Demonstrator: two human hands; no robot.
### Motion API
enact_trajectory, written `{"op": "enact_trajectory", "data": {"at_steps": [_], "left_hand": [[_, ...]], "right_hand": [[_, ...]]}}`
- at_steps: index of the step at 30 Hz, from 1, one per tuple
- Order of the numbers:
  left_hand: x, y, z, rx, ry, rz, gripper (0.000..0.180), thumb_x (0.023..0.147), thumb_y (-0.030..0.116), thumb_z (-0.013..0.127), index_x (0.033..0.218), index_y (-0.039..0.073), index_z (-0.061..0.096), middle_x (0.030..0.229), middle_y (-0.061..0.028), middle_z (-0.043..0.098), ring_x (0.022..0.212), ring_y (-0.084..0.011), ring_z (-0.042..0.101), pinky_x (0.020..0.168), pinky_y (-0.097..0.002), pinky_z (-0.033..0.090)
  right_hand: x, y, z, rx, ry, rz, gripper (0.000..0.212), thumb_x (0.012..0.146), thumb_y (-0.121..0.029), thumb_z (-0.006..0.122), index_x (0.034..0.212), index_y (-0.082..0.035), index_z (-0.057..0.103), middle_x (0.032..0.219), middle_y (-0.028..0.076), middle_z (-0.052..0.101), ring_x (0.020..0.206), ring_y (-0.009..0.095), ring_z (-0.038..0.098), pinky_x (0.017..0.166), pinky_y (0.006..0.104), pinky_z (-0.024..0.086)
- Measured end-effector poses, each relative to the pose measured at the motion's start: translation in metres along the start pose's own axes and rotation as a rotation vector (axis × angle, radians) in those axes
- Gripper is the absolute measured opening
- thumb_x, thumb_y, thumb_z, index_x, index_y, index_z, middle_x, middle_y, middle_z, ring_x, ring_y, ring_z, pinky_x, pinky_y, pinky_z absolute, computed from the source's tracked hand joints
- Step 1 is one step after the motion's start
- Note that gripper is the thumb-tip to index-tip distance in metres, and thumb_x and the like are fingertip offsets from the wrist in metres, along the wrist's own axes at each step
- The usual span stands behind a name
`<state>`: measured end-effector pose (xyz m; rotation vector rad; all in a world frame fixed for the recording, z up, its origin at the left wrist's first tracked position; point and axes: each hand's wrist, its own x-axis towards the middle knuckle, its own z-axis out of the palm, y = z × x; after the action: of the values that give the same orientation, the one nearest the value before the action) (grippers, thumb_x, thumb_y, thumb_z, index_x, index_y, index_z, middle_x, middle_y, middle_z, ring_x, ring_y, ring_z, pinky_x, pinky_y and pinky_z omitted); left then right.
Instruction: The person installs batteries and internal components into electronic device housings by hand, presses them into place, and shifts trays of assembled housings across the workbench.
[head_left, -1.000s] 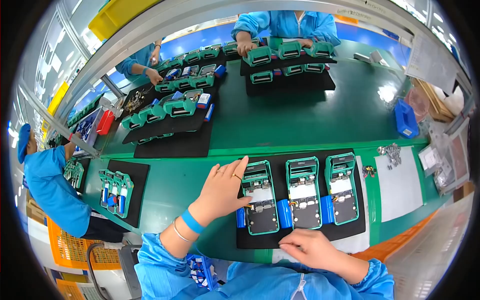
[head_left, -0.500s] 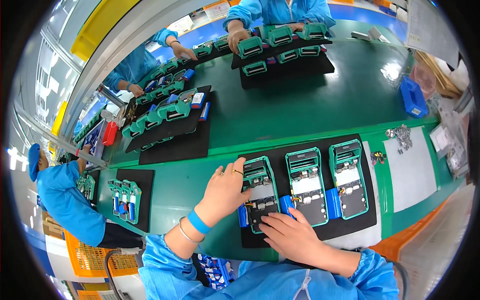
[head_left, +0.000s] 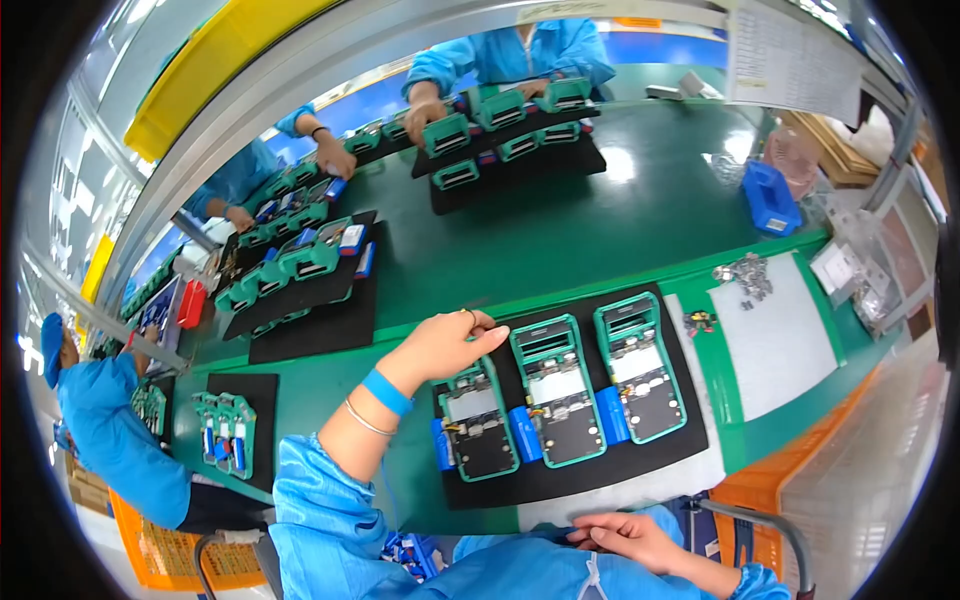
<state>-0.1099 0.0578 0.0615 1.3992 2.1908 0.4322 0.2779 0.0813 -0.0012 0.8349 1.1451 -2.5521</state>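
Note:
Three green-framed device housings lie in a row on a black foam mat, each with a blue battery beside its left edge. My left hand is over the top end of the left housing, thumb and fingers drawn together; whatever they hold is hidden. The middle housing and right housing are untouched, with wires, a white panel and a dark board inside. My right hand is low by my lap, off the mat, its fingers curled together near a dark edge; what they grip cannot be made out.
Small metal parts lie by a white sheet on the right, near a blue bin. Across the green table, co-workers handle similar housings on stacked black boards. More housings stand at left.
My right hand has left the lower part of the left housing and dropped toward my lap. My left hand has come over that housing's top end. The view has shifted.

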Motion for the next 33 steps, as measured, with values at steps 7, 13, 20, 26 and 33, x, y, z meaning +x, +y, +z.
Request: {"op": "enact_trajectory", "data": {"at_steps": [7,13,20,26,33], "left_hand": [[0.025,0.011,0.01,-0.031,-0.053,0.061,0.061,0.1,0.05,0.042,0.109,-0.006,0.067,0.112,-0.0218,0.064,0.11,-0.0361,0.058,0.096,-0.0407,0.045],[0.02,0.0,0.009,-0.031,0.019,0.106,0.063,0.099,0.054,0.041,0.108,-0.003,0.068,0.106,-0.0253,0.066,0.105,-0.0408,0.061,0.093,-0.0458,0.047],[0.053,0.003,0.017,-0.012,-0.087,-0.01,0.07,0.089,0.063,0.051,0.101,-0.003,0.071,0.099,-0.0239,0.069,0.095,-0.0385,0.066,0.086,-0.043,0.05],[0.029,-0.004,0.009,-0.178,0.029,0.087,0.055,0.089,0.048,0.061,0.104,-0.005,0.058,0.099,-0.0208,0.064,0.097,-0.0354,0.062,0.087,-0.0395,0.048],[0.001,-0.047,0.006,-0.26,0.157,-0.006,0.061,0.089,0.051,0.061,0.098,-0.01,0.061,0.099,-0.0232,0.063,0.091,-0.0346,0.064,0.08,-0.0397,0.051]], "right_hand": [[-0.018,-0.005,0.002,0.429,-0.056,-0.121,0.054,0.104,-0.016,0.042,0.154,-0.007,0.022,0.157,0.017,0.027,0.14,0.037,0.036,0.115,0.0436,0.03],[-0.007,-0.001,0.005,0.393,-0.116,-0.232,0.062,0.101,-0.023,0.049,0.153,-0.006,0.021,0.16,0.019,0.018,0.144,0.041,0.026,0.117,0.051,0.023],[-0.01,0.015,0.004,0.212,0.028,-0.274,0.082,0.093,-0.043,0.06,0.153,-0.003,0.02,0.158,0.017,0.025,0.139,0.033,0.036,0.113,0.0426,0.03],[-0.005,0.007,0.001,0.004,-0.012,-0.24,0.084,0.094,-0.051,0.055,0.154,-0.004,0.018,0.16,0.013,0.022,0.138,0.032,0.036,0.112,0.042,0.03],[0.016,-0.013,-0.003,0.138,-0.16,-0.306,0.082,0.093,-0.045,0.059,0.155,-0.01,0.018,0.161,0.012,0.021,0.146,0.033,0.024,0.115,0.047,0.028]]}}
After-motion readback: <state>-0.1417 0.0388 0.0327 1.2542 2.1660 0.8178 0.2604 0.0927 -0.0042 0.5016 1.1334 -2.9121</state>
